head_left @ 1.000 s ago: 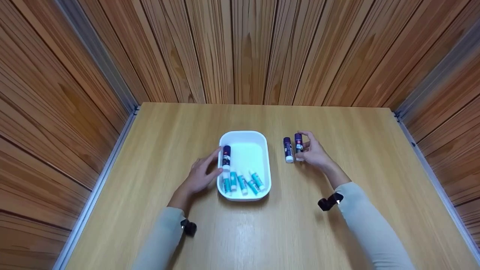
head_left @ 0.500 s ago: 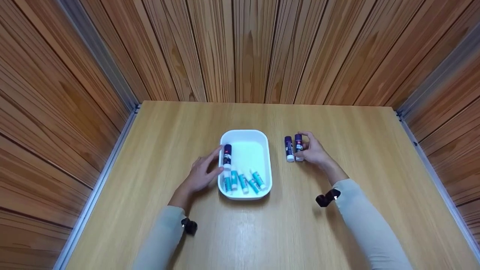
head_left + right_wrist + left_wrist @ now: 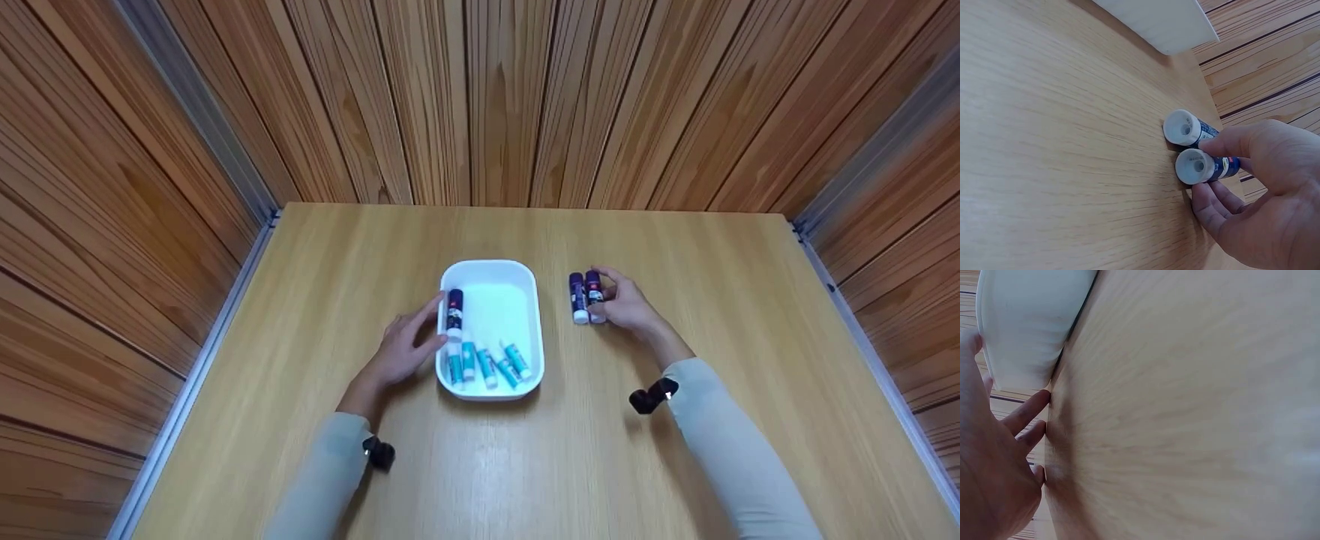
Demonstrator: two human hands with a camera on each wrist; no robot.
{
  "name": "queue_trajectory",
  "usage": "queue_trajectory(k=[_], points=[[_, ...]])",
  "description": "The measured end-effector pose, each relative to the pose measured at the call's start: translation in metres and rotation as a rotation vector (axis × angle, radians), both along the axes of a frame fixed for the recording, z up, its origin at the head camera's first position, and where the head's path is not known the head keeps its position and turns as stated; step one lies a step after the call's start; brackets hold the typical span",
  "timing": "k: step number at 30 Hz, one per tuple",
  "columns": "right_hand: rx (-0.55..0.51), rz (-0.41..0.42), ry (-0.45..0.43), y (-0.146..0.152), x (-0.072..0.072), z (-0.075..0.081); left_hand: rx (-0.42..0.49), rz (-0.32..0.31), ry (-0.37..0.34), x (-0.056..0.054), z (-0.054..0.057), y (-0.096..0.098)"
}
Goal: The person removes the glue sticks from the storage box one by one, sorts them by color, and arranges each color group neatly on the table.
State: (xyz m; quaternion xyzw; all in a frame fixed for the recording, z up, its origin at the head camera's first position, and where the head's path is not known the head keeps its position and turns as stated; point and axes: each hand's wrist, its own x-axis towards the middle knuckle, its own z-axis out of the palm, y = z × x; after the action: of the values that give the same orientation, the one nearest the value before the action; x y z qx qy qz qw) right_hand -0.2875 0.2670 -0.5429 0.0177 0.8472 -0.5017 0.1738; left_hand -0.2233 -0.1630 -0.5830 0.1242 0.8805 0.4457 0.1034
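Note:
My right hand (image 3: 628,306) holds a dark purple glue stick (image 3: 593,286) with a white end, thumb on one side and fingers on the other. Right beside it on the table lies a second purple glue stick (image 3: 577,297), parallel to the first. In the right wrist view the held glue stick (image 3: 1192,166) shows its hollow white end toward the camera. My left hand (image 3: 403,349) rests at the left side of a white tray (image 3: 538,330), fingers extended and thumb at the rim. From the left wrist, several fingertips reach down to the table beside the tray wall (image 3: 1027,326).
Inside the tray, one purple glue stick (image 3: 454,311) lies along the left wall. Several smaller teal glue sticks (image 3: 487,367) lie at its near end. Wood-plank panels (image 3: 495,105) stand behind and beside the wooden table (image 3: 480,480).
My right hand has slid the held glue stick a little to the left, closing the gap to the one beside it. The left hand stays at the tray.

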Motion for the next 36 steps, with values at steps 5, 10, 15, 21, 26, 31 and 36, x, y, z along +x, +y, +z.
queue_trajectory(k=[5, 10, 15, 21, 26, 31, 36], points=[[0.000, 0.012, -0.006, 0.000, -0.001, -0.001, -0.002, -0.005, 0.001, 0.000, 0.000, -0.001], [-0.005, 0.016, -0.008, 0.000, 0.000, 0.000, 0.000, -0.003, 0.003, 0.000, 0.000, 0.000], [-0.019, 0.006, -0.021, 0.000, 0.000, 0.001, 0.000, -0.004, 0.005, 0.001, 0.001, 0.000], [-0.011, -0.009, -0.016, -0.001, 0.001, 0.001, -0.009, -0.001, 0.004, 0.000, 0.000, 0.000], [-0.015, -0.011, -0.019, -0.001, 0.000, 0.003, -0.006, -0.016, 0.010, 0.000, 0.000, -0.001], [-0.016, -0.026, -0.009, 0.001, -0.002, 0.009, -0.003, -0.022, 0.010, -0.001, 0.000, -0.001], [-0.008, -0.023, 0.022, 0.001, -0.004, 0.014, 0.000, -0.016, 0.009, 0.000, 0.000, -0.001]])
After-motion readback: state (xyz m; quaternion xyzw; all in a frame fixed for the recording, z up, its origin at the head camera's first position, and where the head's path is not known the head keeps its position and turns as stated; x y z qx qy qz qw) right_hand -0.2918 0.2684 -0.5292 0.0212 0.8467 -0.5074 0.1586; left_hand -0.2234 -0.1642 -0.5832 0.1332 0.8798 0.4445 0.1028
